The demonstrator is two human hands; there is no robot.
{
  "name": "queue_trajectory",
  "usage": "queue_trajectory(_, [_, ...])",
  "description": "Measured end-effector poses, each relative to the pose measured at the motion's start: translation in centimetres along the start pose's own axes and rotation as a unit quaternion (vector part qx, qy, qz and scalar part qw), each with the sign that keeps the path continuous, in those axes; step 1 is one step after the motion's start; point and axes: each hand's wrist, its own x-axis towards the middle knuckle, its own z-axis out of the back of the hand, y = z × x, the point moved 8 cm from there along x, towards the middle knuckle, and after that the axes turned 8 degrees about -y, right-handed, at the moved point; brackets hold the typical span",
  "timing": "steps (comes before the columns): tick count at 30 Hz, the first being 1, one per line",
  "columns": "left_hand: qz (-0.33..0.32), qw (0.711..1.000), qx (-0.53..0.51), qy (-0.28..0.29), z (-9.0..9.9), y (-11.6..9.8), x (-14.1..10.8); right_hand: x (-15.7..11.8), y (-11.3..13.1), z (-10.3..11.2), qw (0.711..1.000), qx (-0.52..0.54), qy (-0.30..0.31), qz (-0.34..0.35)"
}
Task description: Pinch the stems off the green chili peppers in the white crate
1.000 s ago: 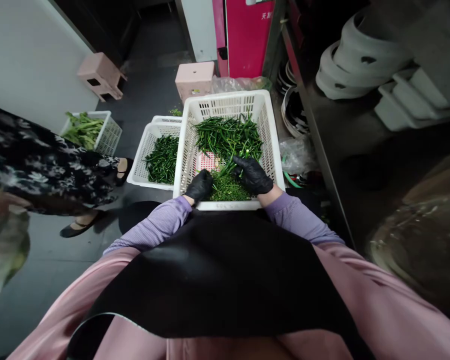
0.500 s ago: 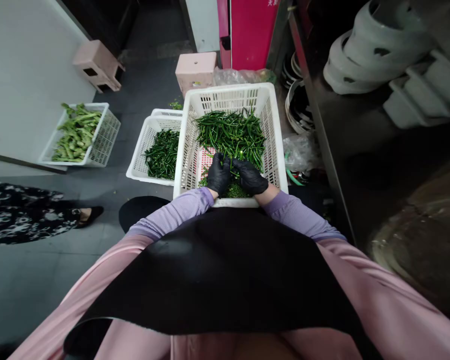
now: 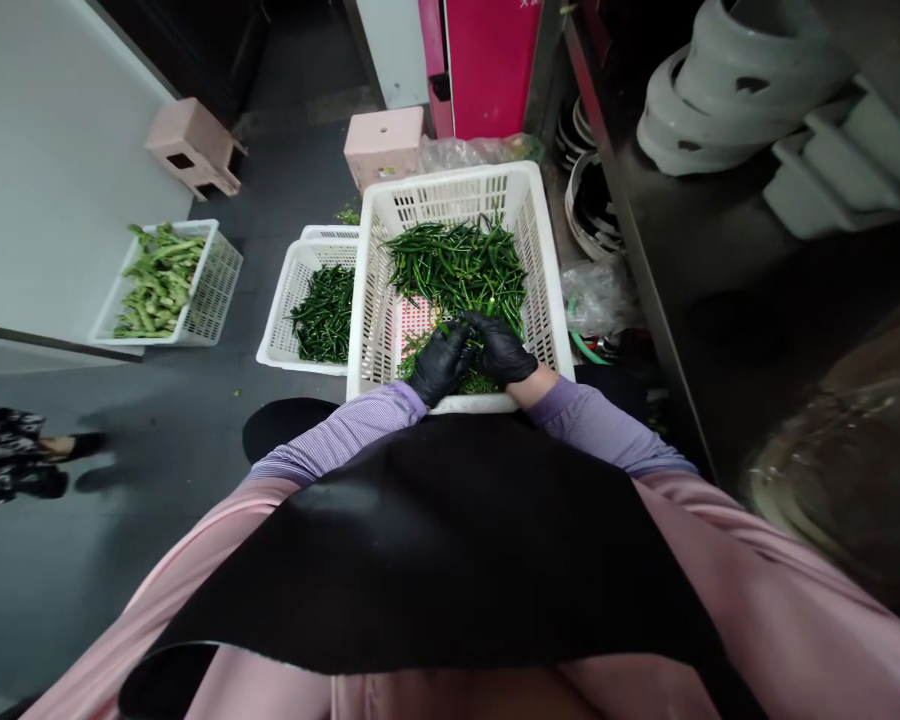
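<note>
Over the near end of a large white plastic basket, both my hands work close together in black gloves. My left hand is closed, with a bit of green chili pepper showing at its fingertips. Curled in against it, my right hand has its fingers pressed together, and what they pinch is hidden. A heap of long green chili peppers fills the far part of the basket. Below my hands lie small green stem bits. Some red-and-white patterned basket bottom shows left of them.
A smaller white basket of dark green chilies stands at left. Farther left, another basket holds pale green vegetables. Two pink stools stand beyond. At right runs a dark metal counter. A person's foot shows at far left.
My hands have drawn together, the right fingers now meeting the left. The person at the left has moved farther toward the frame's edge. The view has shifted slightly.
</note>
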Motion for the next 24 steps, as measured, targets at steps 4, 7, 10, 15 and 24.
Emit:
queue_trajectory(4, [0.119, 0.976, -0.137, -0.118, 3.3, 1.7, 1.7, 0.4, -0.7, -0.2, 1.0, -0.018, 0.002, 0.005])
queue_trajectory(7, [0.18, 0.941, -0.25, -0.142, 4.8, 2.0, 2.3, 0.6, -1.5, -0.3, 0.997, 0.033, 0.037, -0.058])
queue_trajectory(10, [0.197, 0.918, -0.323, -0.115, 4.8, 1.0, 2.1, 0.1, -0.5, -0.8, 0.989, 0.055, 0.128, -0.039])
queue_trajectory(15, [0.235, 0.905, -0.342, -0.092, 3.7, 0.1, 1.0, -0.9, -0.1, -2.3, 0.973, 0.115, 0.15, -0.134])
queue_trajectory(24, [0.251, 0.903, -0.345, 0.051, 5.1, 0.7, 1.2, -1.3, 3.4, -2.8, 0.959, 0.116, 0.205, -0.159])
